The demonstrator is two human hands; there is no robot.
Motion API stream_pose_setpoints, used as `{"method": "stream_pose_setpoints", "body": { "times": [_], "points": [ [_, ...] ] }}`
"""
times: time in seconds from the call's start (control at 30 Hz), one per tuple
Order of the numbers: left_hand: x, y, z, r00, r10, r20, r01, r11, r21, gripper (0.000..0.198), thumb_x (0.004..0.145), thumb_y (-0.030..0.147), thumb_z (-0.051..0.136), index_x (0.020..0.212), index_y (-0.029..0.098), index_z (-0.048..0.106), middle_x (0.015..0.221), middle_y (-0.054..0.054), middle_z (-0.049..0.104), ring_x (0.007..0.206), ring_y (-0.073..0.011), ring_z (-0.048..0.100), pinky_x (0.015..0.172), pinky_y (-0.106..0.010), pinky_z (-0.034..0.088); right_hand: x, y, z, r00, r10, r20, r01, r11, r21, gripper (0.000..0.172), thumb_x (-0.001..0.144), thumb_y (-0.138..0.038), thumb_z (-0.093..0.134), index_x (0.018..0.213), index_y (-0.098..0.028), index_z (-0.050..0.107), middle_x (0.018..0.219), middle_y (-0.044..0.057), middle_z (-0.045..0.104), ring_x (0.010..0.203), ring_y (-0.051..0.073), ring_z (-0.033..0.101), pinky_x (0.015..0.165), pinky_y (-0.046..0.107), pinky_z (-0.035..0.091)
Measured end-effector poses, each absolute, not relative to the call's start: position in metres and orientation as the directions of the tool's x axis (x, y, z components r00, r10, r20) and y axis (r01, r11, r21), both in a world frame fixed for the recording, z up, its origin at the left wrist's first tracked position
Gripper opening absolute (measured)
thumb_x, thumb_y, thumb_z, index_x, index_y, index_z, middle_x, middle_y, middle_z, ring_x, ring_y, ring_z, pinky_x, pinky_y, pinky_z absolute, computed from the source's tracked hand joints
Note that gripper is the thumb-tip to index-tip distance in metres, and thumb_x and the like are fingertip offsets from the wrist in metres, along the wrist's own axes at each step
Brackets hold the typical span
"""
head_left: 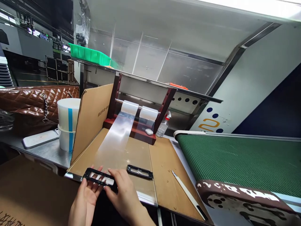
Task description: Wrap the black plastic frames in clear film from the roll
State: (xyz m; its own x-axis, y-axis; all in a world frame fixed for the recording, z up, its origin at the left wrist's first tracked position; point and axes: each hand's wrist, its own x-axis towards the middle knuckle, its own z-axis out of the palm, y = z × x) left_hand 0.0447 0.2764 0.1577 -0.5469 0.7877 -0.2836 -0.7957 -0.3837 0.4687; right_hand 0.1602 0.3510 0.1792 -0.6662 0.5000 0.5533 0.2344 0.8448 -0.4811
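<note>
Both of my hands grip one flat black plastic frame (100, 177) with several window openings, above the near edge of a cardboard-covered bench (164, 163). My left hand (85, 197) holds its left end with fingers curled beneath. My right hand (123, 193) pinches its right end. A second black frame (139, 171) lies flat on the cardboard just right of my hands. A strip of clear film (115, 141) runs from two rolls (138, 110) on a dark red stand (141, 103) down toward the frames.
A white pen-like tool (185, 193) lies right of the frames. A green conveyor belt (240, 163) fills the right side. An upright cardboard flap (92, 116), white tubs (68, 124), a brown quilted bag (30, 103), a white flat device (39, 138), a spray bottle (163, 125) and a green bin (90, 55) stand behind.
</note>
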Motion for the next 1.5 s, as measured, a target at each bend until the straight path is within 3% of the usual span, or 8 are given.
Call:
{"method": "stream_pose_setpoints", "body": {
  "times": [0.13,0.3,0.4,0.73,0.97,1.23,1.5],
  "points": [
    [0.04,0.279,0.156,-0.538,0.798,-0.269,-0.807,-0.397,0.438,0.033,0.087,0.038,0.052,0.118,0.036,0.063,0.114,0.0,0.074,0.094,-0.0198,0.071,0.07,-0.026,0.063,0.158,0.353,0.18,-0.685,0.457,0.567,0.224,0.873,-0.434,0.057,0.07,-0.004,0.07,0.124,-0.014,0.055,0.106,0.013,0.066,0.098,0.024,0.061,0.087,0.038,0.055],
    [0.043,0.282,0.164,-0.621,0.716,-0.32,-0.765,-0.464,0.447,0.028,0.09,0.03,0.048,0.107,0.032,0.069,0.118,0.003,0.072,0.098,-0.0158,0.069,0.07,-0.02,0.061,0.162,0.353,0.188,-0.628,0.477,0.615,0.18,0.858,-0.481,0.048,0.067,-0.004,0.069,0.113,-0.017,0.063,0.099,0.009,0.066,0.09,0.021,0.064,0.081,0.031,0.057],
    [0.045,0.282,0.172,-0.65,0.67,-0.358,-0.749,-0.486,0.449,0.03,0.093,0.027,0.043,0.102,0.031,0.071,0.106,0.003,0.076,0.095,-0.0117,0.069,0.07,-0.018,0.06,0.165,0.354,0.197,-0.585,0.504,0.635,0.184,0.845,-0.502,0.042,0.068,-0.006,0.067,0.109,-0.018,0.065,0.097,0.008,0.066,0.089,0.02,0.064,0.08,0.03,0.057],
    [0.05,0.275,0.186,-0.642,0.677,-0.36,-0.747,-0.448,0.491,0.04,0.094,0.02,0.037,0.127,0.029,0.057,0.115,-0.002,0.073,0.092,-0.014,0.07,0.065,-0.017,0.06,0.16,0.357,0.196,-0.656,0.48,0.583,0.217,0.859,-0.464,0.041,0.07,-0.009,0.067,0.11,-0.019,0.064,0.098,0.008,0.065,0.09,0.02,0.063,0.081,0.032,0.055],
    [0.046,0.274,0.18,-0.617,0.716,-0.327,-0.76,-0.435,0.483,0.041,0.093,0.022,0.039,0.129,0.033,0.054,0.123,-0.002,0.069,0.087,-0.0156,0.071,0.064,-0.023,0.062,0.16,0.359,0.197,-0.693,0.475,0.543,0.223,0.857,-0.465,0.041,0.071,-0.009,0.068,0.112,-0.016,0.065,0.1,0.01,0.064,0.093,0.022,0.063,0.084,0.034,0.055],
    [0.046,0.271,0.184,-0.59,0.729,-0.346,-0.782,-0.412,0.467,0.042,0.093,0.027,0.037,0.132,0.035,0.05,0.126,-0.001,0.068,0.095,-0.0191,0.07,0.066,-0.028,0.061,0.157,0.361,0.193,-0.703,0.464,0.539,0.228,0.865,-0.447,0.043,0.073,-0.01,0.066,0.114,-0.019,0.063,0.101,0.009,0.064,0.094,0.022,0.062,0.085,0.035,0.055],
    [0.053,0.27,0.182,-0.526,0.74,-0.419,-0.841,-0.38,0.386,0.044,0.094,0.03,0.03,0.132,0.025,0.052,0.101,-0.009,0.076,0.087,-0.022,0.072,0.081,-0.038,0.06,0.153,0.358,0.189,-0.708,0.505,0.493,0.233,0.826,-0.513,0.044,0.07,-0.007,0.066,0.113,-0.018,0.064,0.1,0.009,0.063,0.095,0.022,0.061,0.086,0.034,0.054]
  ]
}}
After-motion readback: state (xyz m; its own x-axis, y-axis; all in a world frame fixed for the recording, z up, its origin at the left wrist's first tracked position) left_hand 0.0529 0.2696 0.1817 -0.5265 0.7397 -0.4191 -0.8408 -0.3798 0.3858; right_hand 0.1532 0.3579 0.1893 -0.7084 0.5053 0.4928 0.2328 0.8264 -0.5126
